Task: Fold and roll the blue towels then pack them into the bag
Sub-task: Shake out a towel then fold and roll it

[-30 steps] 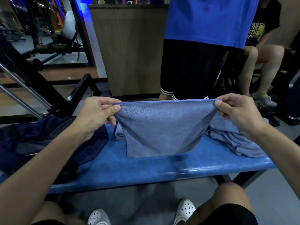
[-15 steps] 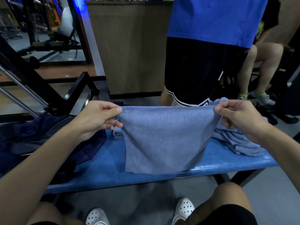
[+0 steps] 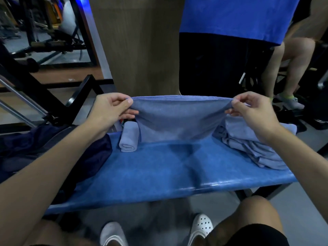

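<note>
Towel point(image 3: 177, 121), 1 item, top corners pinched between thumb and fingers of left hand point(image 3: 108, 110) and right hand point(image 3: 253, 110): probable risk is a skewed fold if either pinch slips and the hem below the fingers drags on the bench point(image 3: 159, 171).

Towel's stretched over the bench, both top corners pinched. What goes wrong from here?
1. The left grip and right grip pinch only the top corners of the held towel; a slip would likely drop it skewed.
2. Its lower edge hangs close beside the rolled towel; laying it down may nudge or unroll that.
3. The towel pile lies near the right end of the bench and might slide off if brushed.
</note>
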